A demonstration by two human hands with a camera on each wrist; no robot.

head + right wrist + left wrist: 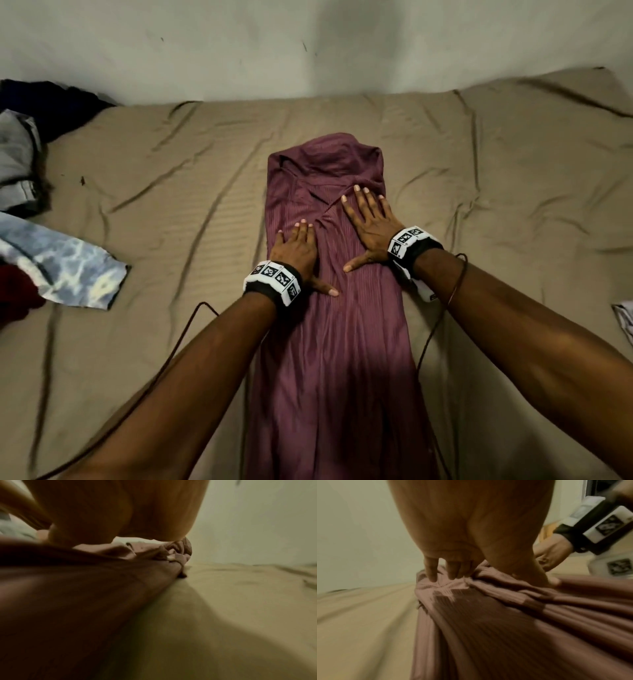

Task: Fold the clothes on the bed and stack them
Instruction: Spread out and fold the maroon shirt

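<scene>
A long maroon ribbed garment (339, 359) lies as a narrow strip down the middle of the tan bed (171, 205), its far end bunched and folded over. My left hand (298, 250) lies flat on its left side, fingers straight. My right hand (368, 222) presses flat a little farther up on the right side, fingers spread. In the left wrist view the left hand (447, 566) rests its fingertips on the garment (488, 628). The right wrist view shows the right hand's palm (120, 513) over the garment (68, 588), blurred.
Unfolded clothes lie at the bed's left edge: a blue-white tie-dye piece (68, 270), a grey garment (17, 171), a dark one (51, 99) and a dark red one (17, 294). A pale item (625, 318) pokes in at the right edge. A wall (308, 44) rises behind the bed.
</scene>
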